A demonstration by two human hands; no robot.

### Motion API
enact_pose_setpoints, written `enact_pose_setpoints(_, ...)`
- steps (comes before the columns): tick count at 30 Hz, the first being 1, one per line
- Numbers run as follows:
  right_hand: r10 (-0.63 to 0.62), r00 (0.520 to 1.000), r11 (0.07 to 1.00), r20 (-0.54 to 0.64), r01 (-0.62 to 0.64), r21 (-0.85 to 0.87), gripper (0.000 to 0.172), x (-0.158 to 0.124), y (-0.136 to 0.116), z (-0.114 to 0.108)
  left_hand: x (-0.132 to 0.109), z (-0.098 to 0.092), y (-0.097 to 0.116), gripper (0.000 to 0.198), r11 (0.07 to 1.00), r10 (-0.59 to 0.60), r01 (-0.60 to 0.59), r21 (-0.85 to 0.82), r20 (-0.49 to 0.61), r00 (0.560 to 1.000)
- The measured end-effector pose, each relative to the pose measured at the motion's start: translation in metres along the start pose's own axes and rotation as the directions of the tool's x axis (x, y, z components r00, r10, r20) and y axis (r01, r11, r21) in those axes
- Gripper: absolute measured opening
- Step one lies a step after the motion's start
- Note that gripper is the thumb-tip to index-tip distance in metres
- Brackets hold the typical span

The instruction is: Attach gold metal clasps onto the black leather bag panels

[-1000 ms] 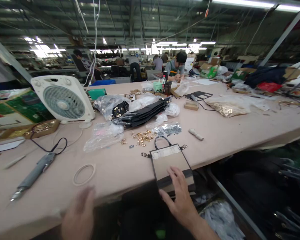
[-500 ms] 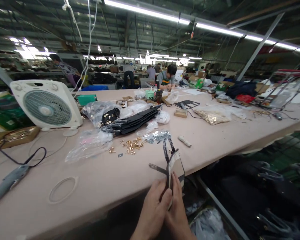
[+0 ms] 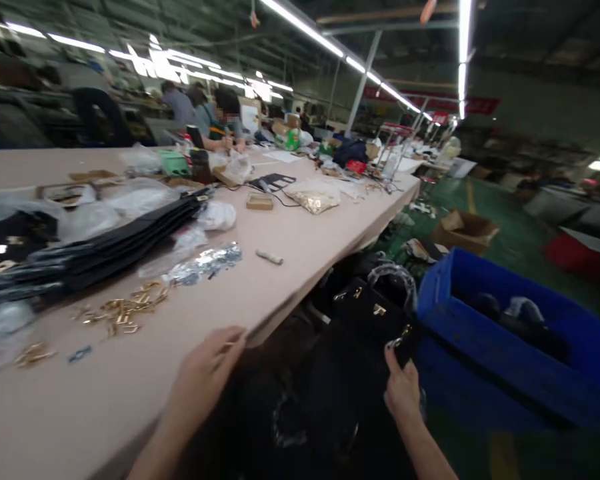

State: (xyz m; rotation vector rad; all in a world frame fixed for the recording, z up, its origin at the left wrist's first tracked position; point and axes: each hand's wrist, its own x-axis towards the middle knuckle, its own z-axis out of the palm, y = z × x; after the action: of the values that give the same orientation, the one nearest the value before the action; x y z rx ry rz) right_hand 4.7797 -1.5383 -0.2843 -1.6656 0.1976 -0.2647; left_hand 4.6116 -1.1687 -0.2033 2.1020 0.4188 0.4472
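Observation:
Beside the table's front edge is my left hand [image 3: 210,367], its fingers drawn together; whatever may be between them is too small to make out. My right hand [image 3: 403,390] is lower on the right, closed at the side of a black bag [image 3: 360,327] with gold-coloured fittings and a wrapped handle. Its index fingertip touches the bag near one fitting. On the table lie gold-coloured metal pieces [image 3: 123,313], silvery pieces [image 3: 205,263], a small roll [image 3: 269,257] and a stack of black strips or panels [image 3: 115,250].
A blue bin [image 3: 490,347] holding dark items stands right of the bag. Behind it is a cardboard box [image 3: 465,230] on the floor. The table [image 3: 190,320] also bears a plastic bag of metal pieces [image 3: 313,199] and a small box [image 3: 260,202]. A person [image 3: 223,120] works across it.
The view has swung right and down. My hands, together on a small dark and beige piece before, are now apart. That piece is no longer distinguishable, and my right hand has reached the black bag.

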Motion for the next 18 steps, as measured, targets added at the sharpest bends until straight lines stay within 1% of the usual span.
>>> enact_pose_setpoints(2,0.091,0.988,0.990,-0.126,-0.076,0.115,0.073,0.026,-0.005,-0.036,0.009,-0.006,-0.031,0.041,0.992,-0.061,0.071,0.106,-0.092,0.994)
enact_pose_setpoints(3,0.126,0.977,0.982,-0.169,-0.099,0.160,0.074,0.036,-0.005,-0.053,0.012,-0.008,-0.044,0.042,0.981,-0.101,0.118,0.152,-0.113,0.988)
enact_pose_setpoints(4,0.159,0.966,0.973,-0.204,-0.119,0.196,0.074,0.044,-0.004,-0.070,0.013,-0.010,-0.054,0.042,0.969,-0.134,0.155,0.190,-0.120,0.984)
enact_pose_setpoints(6,0.234,0.943,0.952,-0.236,-0.173,0.252,0.072,0.053,0.003,-0.100,0.013,-0.013,-0.066,0.042,0.951,-0.186,0.207,0.227,-0.114,0.976)
enact_pose_setpoints(7,0.282,0.930,0.938,-0.236,-0.214,0.274,0.070,0.053,0.008,-0.114,0.012,-0.014,-0.069,0.042,0.947,-0.206,0.225,0.230,-0.102,0.973)
enact_pose_setpoints(9,0.388,0.903,0.896,-0.187,-0.321,0.309,0.068,0.047,0.020,-0.136,0.011,-0.015,-0.069,0.042,0.941,-0.244,0.257,0.221,-0.084,0.966)
enact_pose_setpoints(12,0.498,0.866,0.827,-0.041,-0.460,0.325,0.064,0.029,0.038,-0.161,0.011,-0.016,-0.065,0.042,0.933,-0.284,0.296,0.206,-0.089,0.955)
enact_pose_setpoints(14,0.542,0.839,0.792,0.045,-0.528,0.306,0.062,0.017,0.049,-0.172,0.012,-0.016,-0.063,0.041,0.932,-0.301,0.314,0.183,-0.096,0.949)
enact_pose_setpoints(15,0.565,0.823,0.780,0.056,-0.555,0.290,0.062,0.011,0.056,-0.176,0.012,-0.016,-0.062,0.041,0.932,-0.305,0.318,0.172,-0.099,0.947)
enact_pose_setpoints(16,0.584,0.811,0.776,0.041,-0.572,0.267,0.061,0.007,0.063,-0.178,0.012,-0.016,-0.063,0.041,0.933,-0.308,0.321,0.164,-0.102,0.946)
enact_pose_setpoints(17,0.590,0.807,0.784,0.003,-0.574,0.237,0.060,0.003,0.071,-0.179,0.012,-0.016,-0.063,0.041,0.932,-0.310,0.324,0.161,-0.104,0.945)
enact_pose_setpoints(18,0.563,0.824,0.814,-0.056,-0.542,0.208,0.059,0.001,0.080,-0.179,0.011,-0.017,-0.065,0.041,0.932,-0.311,0.325,0.160,-0.106,0.945)
